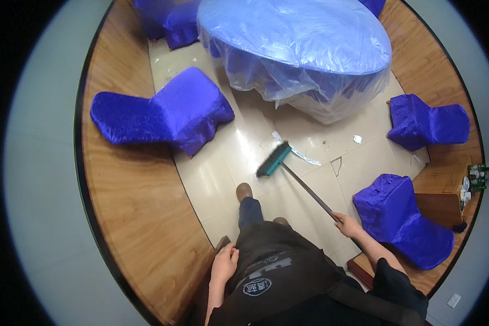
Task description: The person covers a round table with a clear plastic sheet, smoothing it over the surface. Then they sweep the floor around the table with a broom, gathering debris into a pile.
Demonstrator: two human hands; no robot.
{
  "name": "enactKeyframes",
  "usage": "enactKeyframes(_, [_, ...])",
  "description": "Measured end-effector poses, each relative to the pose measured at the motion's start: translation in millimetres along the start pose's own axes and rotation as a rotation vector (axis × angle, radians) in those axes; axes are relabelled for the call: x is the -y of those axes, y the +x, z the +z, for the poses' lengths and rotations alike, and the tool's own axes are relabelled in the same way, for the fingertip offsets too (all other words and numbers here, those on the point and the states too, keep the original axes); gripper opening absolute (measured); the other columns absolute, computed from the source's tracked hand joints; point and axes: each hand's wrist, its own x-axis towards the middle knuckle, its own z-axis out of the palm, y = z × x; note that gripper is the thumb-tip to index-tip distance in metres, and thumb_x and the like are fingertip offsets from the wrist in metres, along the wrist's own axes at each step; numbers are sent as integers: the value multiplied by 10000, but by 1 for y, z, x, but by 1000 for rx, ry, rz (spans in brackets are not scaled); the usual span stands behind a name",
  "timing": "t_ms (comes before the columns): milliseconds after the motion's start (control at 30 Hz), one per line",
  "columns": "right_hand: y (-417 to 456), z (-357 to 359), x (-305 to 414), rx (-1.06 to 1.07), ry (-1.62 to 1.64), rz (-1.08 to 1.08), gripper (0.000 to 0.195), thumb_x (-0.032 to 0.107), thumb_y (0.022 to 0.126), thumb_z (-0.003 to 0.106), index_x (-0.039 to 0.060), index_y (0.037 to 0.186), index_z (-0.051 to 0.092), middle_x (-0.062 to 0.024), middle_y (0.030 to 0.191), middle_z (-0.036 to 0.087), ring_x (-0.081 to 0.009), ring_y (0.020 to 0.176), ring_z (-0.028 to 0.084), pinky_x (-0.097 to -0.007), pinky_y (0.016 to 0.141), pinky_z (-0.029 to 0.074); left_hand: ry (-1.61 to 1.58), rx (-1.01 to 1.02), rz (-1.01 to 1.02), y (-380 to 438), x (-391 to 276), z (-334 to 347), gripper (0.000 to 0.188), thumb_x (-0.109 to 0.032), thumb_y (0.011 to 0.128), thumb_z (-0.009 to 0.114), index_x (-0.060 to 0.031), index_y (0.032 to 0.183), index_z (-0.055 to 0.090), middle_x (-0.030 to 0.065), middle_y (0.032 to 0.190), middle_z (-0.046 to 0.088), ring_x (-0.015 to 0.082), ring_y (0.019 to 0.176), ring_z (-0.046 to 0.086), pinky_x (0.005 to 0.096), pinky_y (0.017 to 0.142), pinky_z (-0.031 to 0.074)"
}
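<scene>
My right hand (347, 225) is closed around the dark handle of a push broom (274, 159). The broom has a green head with dark bristles, and it is tilted down at the tiled floor (244, 159) ahead of my feet. Against the broom head lies a crumpled strip of white wrapper (305, 157). My left hand (227, 260) hangs low beside my dark apron (265, 269), its fingers curled. Close behind it is a brown wooden edge (221, 243); whether the fingers touch it or hold anything is hidden.
A round table (297, 36) under a blue cloth and clear plastic stands ahead. Purple-covered chairs are at the left (187, 110), right (415, 120) and near right (399, 220). White scrap (357, 139) and a thin looped strand (339, 166) lie on the floor. Green bottles (477, 177) stand by a wooden cabinet (438, 208).
</scene>
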Motion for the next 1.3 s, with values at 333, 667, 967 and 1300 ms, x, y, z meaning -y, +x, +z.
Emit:
enactKeyframes(333, [250, 47, 163, -124, 367, 195, 512, 126, 824, 510, 203, 1329, 495, -193, 1092, 624, -314, 948, 615, -390, 803, 493, 184, 107, -73, 123, -10, -118, 305, -157, 896, 563, -40, 1177, 577, 181, 976, 655, 314, 880, 648, 382, 767, 510])
enactKeyframes(667, [2, 112, 22, 30, 282, 584, 537, 102, 803, 530, 156, 1335, 485, -227, 1092, 625, -354, 997, 615, -397, 872, 481, 211, 193, -51, 156, 24, -147, 293, -165, 890, 573, -16, 1142, 591, 207, 954, 657, 341, 884, 644, 396, 782, 508])
enactKeyframes(967, [-66, 82, 57, -31, 143, 443, 479, 161, 861, 546, 143, 1335, 476, -213, 1116, 617, -347, 1027, 604, -404, 878, 476, 275, 318, -186, 149, 29, -150, 321, -205, 904, 550, -28, 1170, 580, 224, 1023, 646, 342, 963, 633, 389, 833, 499])
enactKeyframes(1300, [231, 122, 123, -285, 281, 173, 488, 102, 841, 456, 152, 1326, 487, -238, 1089, 612, -381, 1026, 588, -454, 900, 461, 292, 258, -200, 133, 38, -154, 311, -179, 906, 551, -27, 1176, 583, 215, 1041, 648, 305, 981, 638, 362, 840, 494])
